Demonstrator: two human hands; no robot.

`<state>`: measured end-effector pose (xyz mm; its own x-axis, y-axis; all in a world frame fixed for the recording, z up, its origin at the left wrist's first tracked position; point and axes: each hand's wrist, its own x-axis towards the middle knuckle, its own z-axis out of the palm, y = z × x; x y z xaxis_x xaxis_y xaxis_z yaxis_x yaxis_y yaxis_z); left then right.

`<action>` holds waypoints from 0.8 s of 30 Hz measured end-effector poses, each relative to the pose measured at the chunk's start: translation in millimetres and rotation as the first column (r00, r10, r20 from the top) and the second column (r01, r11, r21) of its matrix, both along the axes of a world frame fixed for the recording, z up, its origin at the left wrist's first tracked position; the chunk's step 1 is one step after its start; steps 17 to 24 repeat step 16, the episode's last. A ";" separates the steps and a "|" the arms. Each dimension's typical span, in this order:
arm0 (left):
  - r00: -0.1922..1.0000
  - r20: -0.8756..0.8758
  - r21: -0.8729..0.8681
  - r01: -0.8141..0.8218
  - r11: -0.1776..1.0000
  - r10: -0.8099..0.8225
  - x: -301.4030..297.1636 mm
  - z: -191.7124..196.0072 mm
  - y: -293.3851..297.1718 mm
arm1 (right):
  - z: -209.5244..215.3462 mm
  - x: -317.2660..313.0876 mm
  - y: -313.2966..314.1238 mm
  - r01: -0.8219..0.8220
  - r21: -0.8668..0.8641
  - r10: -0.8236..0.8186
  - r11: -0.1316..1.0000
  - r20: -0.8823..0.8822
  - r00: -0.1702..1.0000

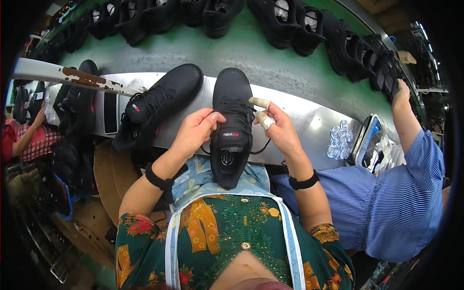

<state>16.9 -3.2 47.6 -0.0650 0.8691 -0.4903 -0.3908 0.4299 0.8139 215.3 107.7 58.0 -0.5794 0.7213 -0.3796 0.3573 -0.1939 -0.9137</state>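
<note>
A black lace-up shoe [233, 87] stands in front of me, toe pointing away, its heel over the near edge of the metal ledge. At its left side my left hand [197, 130] is closed, thumb and forefinger pinching the black shoelace [237, 115]. My right hand [278, 126] is at the shoe's right side, with pale covers on its forefinger and thumb. Its fingers are bent around the lace there, and a loose length curves below the hand. To the left lies a second black shoe [181, 82], laced and tilted outward.
A metal ledge [309, 121] borders a green conveyor belt [159, 53] carrying rows of black shoes. A chipped white bar [53, 72] crosses at left near a dark phone-like slab [110, 113]. At right are clear round plastic pieces [340, 137], a tray [367, 140] and a co-worker in blue stripes [348, 203].
</note>
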 end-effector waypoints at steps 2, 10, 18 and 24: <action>0.941 -0.336 0.144 0.006 0.990 0.043 2.6 -6.9 -5.8 | 3.8 -3.0 -5.0 -0.006 -0.028 0.005 1.000 -0.027 1.000; 0.545 -0.837 0.159 0.326 0.932 -0.048 -3.4 8.2 13.2 | 26.8 -30.1 -12.1 -0.352 0.387 0.269 0.852 0.254 0.929; 0.520 -0.847 0.089 0.341 0.936 -0.110 -2.3 7.0 15.0 | -9.2 -22.0 7.4 -0.327 0.002 0.327 0.945 -0.050 0.944; 0.520 -0.847 0.089 0.341 0.936 -0.110 -2.3 7.0 15.0 | -9.2 -22.0 7.4 -0.327 0.002 0.327 0.945 -0.050 0.944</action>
